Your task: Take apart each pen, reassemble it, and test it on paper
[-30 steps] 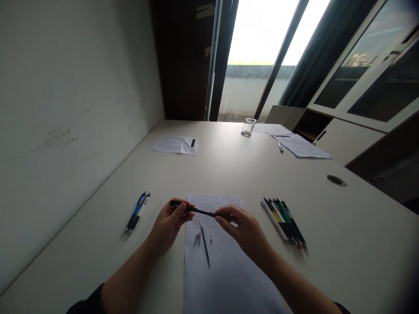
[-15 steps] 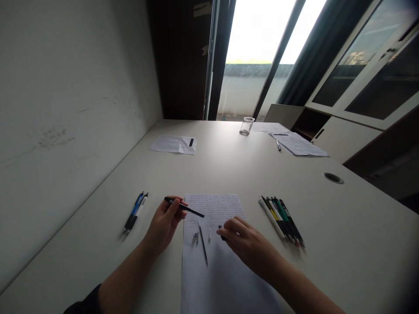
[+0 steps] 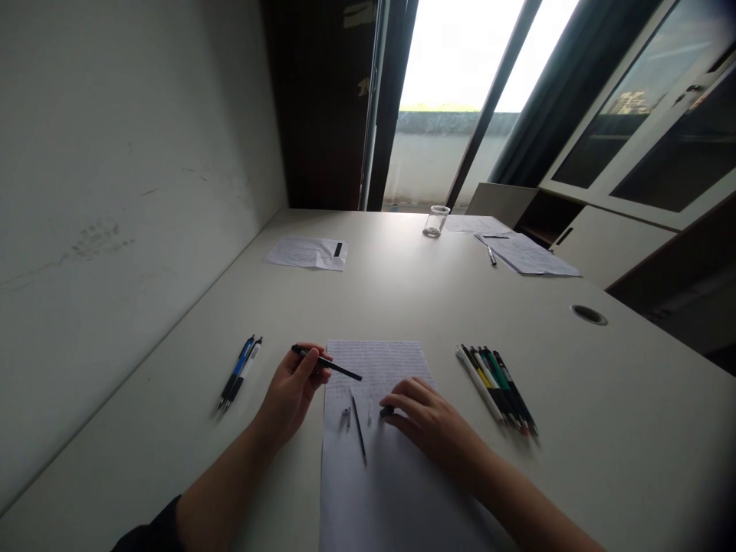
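Note:
My left hand (image 3: 297, 387) is closed around a black pen barrel (image 3: 342, 370), held slanting over the far part of a written sheet of paper (image 3: 373, 491). Between the thumb and fingers of my right hand (image 3: 422, 414) is a small dark pen part (image 3: 386, 412), low over the sheet or touching it; I cannot tell which. A pen refill (image 3: 359, 429) lies on the paper between my hands. Beside it are a small spring-like piece (image 3: 346, 416) on the left and a short clear piece (image 3: 370, 412) on the right.
Two pens (image 3: 238, 376) lie left of my left hand. Several pens (image 3: 497, 391) are lined up right of the sheet. Further back are a folded paper (image 3: 307, 253), a glass (image 3: 435, 222), and stacked papers (image 3: 534, 253) with a pen (image 3: 491, 257). A wall (image 3: 115, 307) borders the table's left side.
My right hand has lowered the small dark pen part slightly toward the paper, and its fingers have shifted around it. My left hand keeps the pen barrel nearly still.

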`<state>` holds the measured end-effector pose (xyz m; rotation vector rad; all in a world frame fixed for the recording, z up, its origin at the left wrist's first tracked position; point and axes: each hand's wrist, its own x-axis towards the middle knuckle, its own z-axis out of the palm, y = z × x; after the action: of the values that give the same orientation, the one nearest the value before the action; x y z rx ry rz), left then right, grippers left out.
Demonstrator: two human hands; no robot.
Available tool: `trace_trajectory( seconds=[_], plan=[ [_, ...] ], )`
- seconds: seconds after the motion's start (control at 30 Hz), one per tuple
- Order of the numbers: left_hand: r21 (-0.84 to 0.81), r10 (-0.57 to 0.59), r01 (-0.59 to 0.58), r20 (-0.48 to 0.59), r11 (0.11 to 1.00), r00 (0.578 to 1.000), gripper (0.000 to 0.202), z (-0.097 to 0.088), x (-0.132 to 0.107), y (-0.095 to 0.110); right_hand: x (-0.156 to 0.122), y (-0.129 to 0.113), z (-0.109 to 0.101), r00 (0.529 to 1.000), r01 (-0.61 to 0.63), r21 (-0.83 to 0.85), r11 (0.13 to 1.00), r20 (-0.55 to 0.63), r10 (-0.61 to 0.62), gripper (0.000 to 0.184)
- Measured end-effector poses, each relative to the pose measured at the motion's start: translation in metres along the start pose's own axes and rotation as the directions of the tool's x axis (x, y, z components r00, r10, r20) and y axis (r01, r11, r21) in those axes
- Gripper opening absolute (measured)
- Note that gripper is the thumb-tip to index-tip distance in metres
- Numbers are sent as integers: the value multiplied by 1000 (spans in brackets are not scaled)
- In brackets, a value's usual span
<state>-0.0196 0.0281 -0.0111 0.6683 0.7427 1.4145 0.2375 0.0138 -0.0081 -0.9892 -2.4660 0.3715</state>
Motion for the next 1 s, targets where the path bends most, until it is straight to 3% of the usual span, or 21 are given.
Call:
trace_trajectory(
  seconds=[0.23,0.43,0.67,0.83,1.0],
  plan=[
    [-8,-4,4,-8,1000,1000,19,-2,1,-2,-3,10,13,999,-35,-1,999,-6,35,22],
    [-3,-15,15,-6,1000,1000,19,0,0,-1,-3,8,5,999,-38,-9,999,-22,38,37],
    [19,-79,78,43,997,996,24,6,-3,3,-3,-1,-9,976,-46,108,993,-206,68,28],
    [75,-124,115,134,991,983,26,8,-7,3,5,-16,-9,957,37,212,977,-289,26,34],
    [73,-135,124,164,990,977,24,6,-7,3,16,-32,-5,936,81,233,969,-351,6,27]
  ],
)
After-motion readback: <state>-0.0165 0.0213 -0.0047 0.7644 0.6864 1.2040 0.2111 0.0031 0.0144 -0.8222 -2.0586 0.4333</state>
